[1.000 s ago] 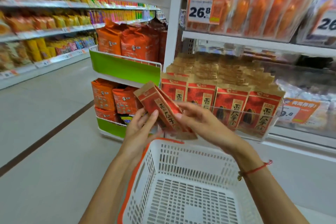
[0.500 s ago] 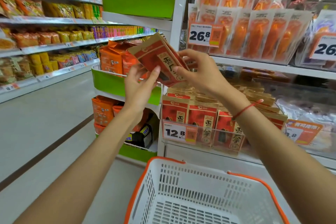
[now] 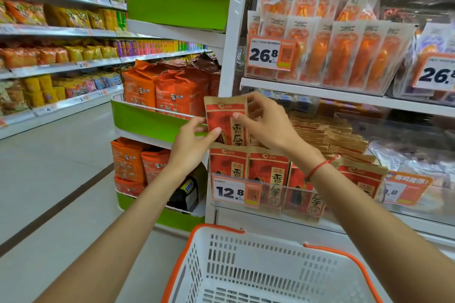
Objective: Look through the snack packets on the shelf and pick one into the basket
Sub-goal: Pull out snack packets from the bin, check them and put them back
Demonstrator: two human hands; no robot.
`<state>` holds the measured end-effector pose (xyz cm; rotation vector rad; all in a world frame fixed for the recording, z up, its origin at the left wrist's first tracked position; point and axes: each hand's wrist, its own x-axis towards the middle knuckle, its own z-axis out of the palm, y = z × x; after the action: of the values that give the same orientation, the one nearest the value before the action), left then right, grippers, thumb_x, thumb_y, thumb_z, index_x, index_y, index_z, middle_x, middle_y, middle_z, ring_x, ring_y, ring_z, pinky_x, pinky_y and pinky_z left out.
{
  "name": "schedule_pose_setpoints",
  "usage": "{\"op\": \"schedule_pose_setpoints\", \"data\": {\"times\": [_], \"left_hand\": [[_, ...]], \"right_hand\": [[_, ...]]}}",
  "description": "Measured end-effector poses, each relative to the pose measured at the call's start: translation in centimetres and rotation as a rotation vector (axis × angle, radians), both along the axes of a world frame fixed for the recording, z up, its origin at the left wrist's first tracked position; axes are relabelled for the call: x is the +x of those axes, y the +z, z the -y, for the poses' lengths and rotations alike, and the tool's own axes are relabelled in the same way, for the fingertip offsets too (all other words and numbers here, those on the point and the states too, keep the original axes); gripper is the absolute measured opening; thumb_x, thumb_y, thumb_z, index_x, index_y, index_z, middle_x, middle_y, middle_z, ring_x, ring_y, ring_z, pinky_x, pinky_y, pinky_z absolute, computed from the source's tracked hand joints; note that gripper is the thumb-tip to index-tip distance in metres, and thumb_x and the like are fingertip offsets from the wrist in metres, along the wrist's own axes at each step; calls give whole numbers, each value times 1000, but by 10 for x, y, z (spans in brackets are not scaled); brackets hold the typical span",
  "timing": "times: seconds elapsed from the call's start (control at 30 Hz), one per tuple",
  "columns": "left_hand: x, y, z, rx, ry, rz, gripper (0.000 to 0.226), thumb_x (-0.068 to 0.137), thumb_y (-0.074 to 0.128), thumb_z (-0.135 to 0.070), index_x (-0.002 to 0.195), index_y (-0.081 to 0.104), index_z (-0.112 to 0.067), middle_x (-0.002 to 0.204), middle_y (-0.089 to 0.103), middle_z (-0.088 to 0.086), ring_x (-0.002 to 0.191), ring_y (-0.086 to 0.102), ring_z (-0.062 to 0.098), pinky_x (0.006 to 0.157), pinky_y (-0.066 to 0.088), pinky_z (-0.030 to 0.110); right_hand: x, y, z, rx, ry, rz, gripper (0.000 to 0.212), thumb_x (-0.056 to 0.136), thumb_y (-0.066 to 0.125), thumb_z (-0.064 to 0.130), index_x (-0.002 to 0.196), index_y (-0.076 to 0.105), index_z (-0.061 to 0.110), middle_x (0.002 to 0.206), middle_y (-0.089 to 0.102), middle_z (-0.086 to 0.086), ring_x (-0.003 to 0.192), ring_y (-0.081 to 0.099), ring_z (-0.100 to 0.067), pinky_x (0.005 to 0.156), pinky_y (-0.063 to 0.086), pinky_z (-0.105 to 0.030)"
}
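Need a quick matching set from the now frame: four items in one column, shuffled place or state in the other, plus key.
Items:
1. held packet
2. basket
3. 12.8 tag
4. 26.8 tag

Places or states:
A. on the clear front of the bin of red seed packets
B. on the upper shelf, in front of the orange packs
C. upright above the front row, pinched by the left hand and right hand
D. at the bottom of the view, nothing visible in it

Pairs: 1-C, 2-D, 3-A, 4-B
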<state>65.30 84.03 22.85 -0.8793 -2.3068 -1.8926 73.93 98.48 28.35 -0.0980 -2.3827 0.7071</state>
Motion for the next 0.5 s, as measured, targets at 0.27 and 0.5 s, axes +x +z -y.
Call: {"op": "schedule_pose_setpoints", "data": {"times": [0.27, 0.5], "left_hand": [[-9, 16, 13, -81, 32, -124, 27, 95, 59, -34, 122, 55, -31, 105, 63, -12, 98, 59, 7, 87, 42, 28], [-14, 17, 13, -119, 91, -171, 3, 95, 59, -37, 96, 61, -35, 94, 70, -10, 95, 61, 7, 82, 39, 26]], "right_hand": [[-4, 14, -9, 213, -39, 108, 18, 89, 67, 36, 102, 69, 24, 78, 63, 10, 80, 64, -14, 77, 54, -36], [-12, 30, -9, 216, -87, 329, 17, 84, 74, 33, 74, 60, 30, 65, 49, 16, 63, 48, -7, 67, 38, -30]]}}
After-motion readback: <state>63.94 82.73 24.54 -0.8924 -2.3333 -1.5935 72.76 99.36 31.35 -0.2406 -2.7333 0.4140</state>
